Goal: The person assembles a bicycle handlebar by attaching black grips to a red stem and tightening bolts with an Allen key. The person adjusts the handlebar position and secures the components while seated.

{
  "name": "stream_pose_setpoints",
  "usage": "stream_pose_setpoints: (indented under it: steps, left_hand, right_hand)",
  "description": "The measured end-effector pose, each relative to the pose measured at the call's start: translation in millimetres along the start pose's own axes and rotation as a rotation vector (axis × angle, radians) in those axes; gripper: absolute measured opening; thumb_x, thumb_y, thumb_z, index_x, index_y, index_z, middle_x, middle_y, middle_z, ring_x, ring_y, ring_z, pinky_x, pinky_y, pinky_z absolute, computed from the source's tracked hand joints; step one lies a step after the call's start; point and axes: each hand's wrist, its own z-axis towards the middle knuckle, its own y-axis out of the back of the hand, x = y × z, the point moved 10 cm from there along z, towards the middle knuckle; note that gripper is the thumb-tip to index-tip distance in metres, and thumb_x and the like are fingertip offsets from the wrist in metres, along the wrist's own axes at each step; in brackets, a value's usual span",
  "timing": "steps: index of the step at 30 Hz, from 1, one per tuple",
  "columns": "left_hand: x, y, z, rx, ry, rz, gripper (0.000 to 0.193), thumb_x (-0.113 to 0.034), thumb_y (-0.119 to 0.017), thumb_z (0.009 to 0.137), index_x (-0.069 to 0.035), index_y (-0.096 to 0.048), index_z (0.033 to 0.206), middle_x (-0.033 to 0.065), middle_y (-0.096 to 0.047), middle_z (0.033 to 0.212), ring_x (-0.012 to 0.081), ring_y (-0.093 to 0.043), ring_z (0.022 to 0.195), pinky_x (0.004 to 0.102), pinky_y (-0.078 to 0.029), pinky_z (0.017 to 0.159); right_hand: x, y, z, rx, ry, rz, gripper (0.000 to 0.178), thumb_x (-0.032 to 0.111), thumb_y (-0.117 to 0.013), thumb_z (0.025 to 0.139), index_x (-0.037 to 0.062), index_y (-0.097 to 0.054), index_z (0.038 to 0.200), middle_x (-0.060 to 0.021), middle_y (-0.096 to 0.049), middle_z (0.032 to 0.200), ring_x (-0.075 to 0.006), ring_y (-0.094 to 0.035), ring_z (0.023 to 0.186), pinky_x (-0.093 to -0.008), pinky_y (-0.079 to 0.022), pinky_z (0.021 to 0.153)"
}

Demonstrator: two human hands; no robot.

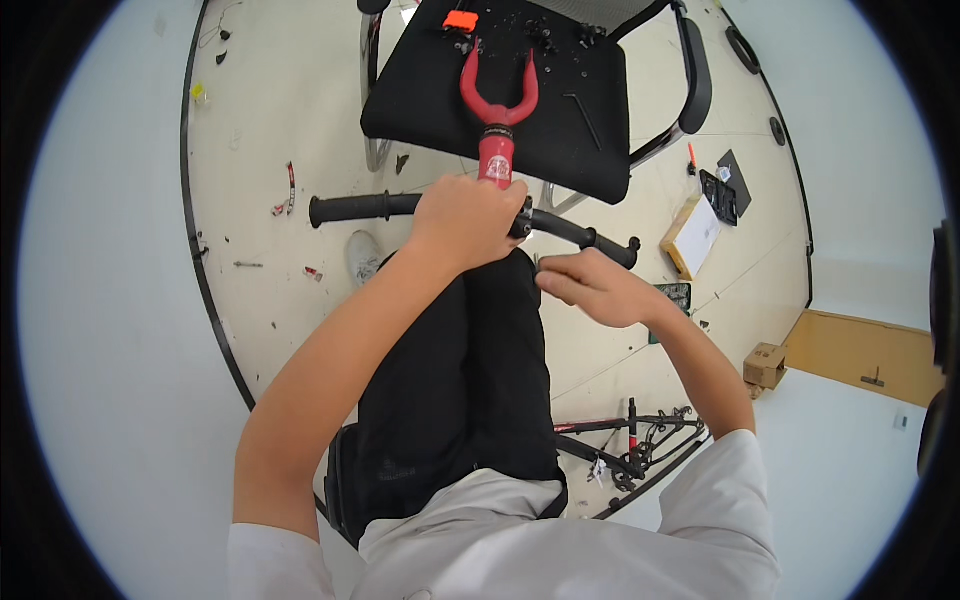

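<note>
A red bicycle fork point(496, 112) points away from me, its two legs lying over the seat of a black chair point(415, 110). My left hand point(462, 222) is closed round the red tube at the fork's near end, beside the clamp of a black handlebar point(365, 207). The bar runs crosswise above my knees, a grip on each side. Just right of the clamp and below the bar, my right hand point(600, 287) has its fingers pressed together. A thin sliver shows at its fingertips, too small to name.
On the chair seat lie an orange piece point(461, 21), a black hex key point(583, 120) and several small dark parts. To the right are a white-topped box point(690, 238), a black tool case point(718, 195) and a cardboard box point(765, 366). A bicycle frame point(632, 462) rests lower right.
</note>
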Motion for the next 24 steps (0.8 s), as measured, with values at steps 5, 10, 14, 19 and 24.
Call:
stream_pose_setpoints:
  steps: [5,10,14,19,24]
  left_hand:
    - [-10,-2,6,0.013,-0.021,0.006,0.031,-0.03,-0.08,0.072,-0.011,-0.062,0.088,0.0083,-0.066,0.066,0.0277,-0.07,0.063,0.0407,-0.053,0.057]
    - [-5,-5,2,-0.032,-0.009,0.016,0.044,-0.04,-0.082,0.071,-0.011,-0.06,0.095,0.0081,-0.063,0.063,0.0307,-0.066,0.057,0.0434,-0.049,0.054]
    - [-3,-5,1,-0.012,-0.024,0.028,0.044,-0.041,-0.082,0.07,-0.011,-0.06,0.094,0.008,-0.063,0.062,0.0304,-0.066,0.057,0.0433,-0.05,0.054]
    - [-2,-2,-2,-0.099,-0.047,0.004,0.043,-0.041,-0.082,0.07,-0.011,-0.061,0.093,0.0078,-0.064,0.063,0.0305,-0.067,0.058,0.0425,-0.05,0.053]
    - [-1,-6,0,-0.048,-0.011,0.012,0.04,-0.04,-0.082,0.071,-0.011,-0.062,0.089,0.0084,-0.064,0.062,0.03,-0.067,0.056,0.0415,-0.05,0.051]
  right_hand:
    - [6,49,2,-0.354,0.158,0.912,0.045,0.038,-0.044,0.104,0.0113,-0.038,0.069,0.003,-0.031,0.059,-0.0082,-0.026,0.051,-0.0265,-0.023,0.048]
    - [26,64,32,-0.412,0.285,1.182,0.048,0.039,-0.04,0.104,0.0162,-0.022,0.065,0.0046,-0.015,0.057,-0.0103,-0.013,0.049,-0.0302,-0.014,0.045]
    - [24,63,39,-0.463,0.264,1.08,0.046,0.035,-0.041,0.102,0.0157,-0.023,0.064,0.0042,-0.016,0.056,-0.01,-0.013,0.047,-0.0302,-0.012,0.044]
    - [18,52,22,-0.281,0.151,0.728,0.037,0.026,-0.042,0.102,0.0123,-0.029,0.07,0.0042,-0.026,0.059,-0.0066,-0.021,0.048,-0.0258,-0.018,0.044]
    - [5,57,-4,-0.502,0.067,-0.177,0.032,0.025,-0.044,0.104,-0.0042,-0.049,0.092,-0.0209,-0.055,0.063,-0.0366,-0.051,0.051,-0.0441,-0.041,0.053]
